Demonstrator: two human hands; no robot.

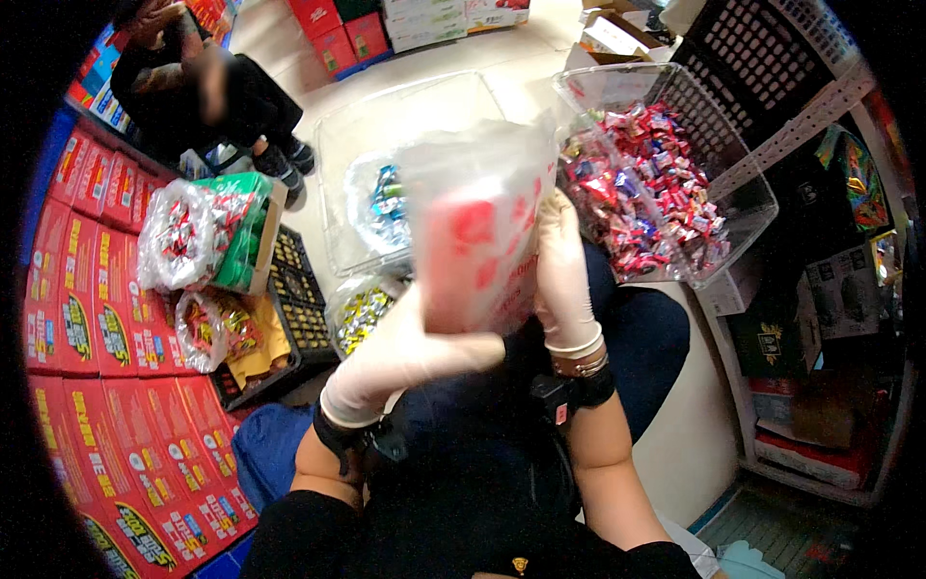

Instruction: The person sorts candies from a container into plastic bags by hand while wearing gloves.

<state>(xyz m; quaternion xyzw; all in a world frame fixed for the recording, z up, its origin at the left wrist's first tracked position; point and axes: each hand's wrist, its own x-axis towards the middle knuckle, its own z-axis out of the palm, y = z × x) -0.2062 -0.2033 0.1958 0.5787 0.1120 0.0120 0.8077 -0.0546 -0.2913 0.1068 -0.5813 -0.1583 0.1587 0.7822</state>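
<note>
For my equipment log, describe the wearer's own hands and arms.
The left hand and right hand wear thin whitish gloves. The left wrist has a black strap; the right has a black band carrying a small black box with a pinkish mark, beside a thin bracelet. The sleeves are short and black.

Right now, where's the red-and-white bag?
In the head view, the red-and-white bag is near the middle, with the left hand at its lower end and the right hand along its right side.
</note>
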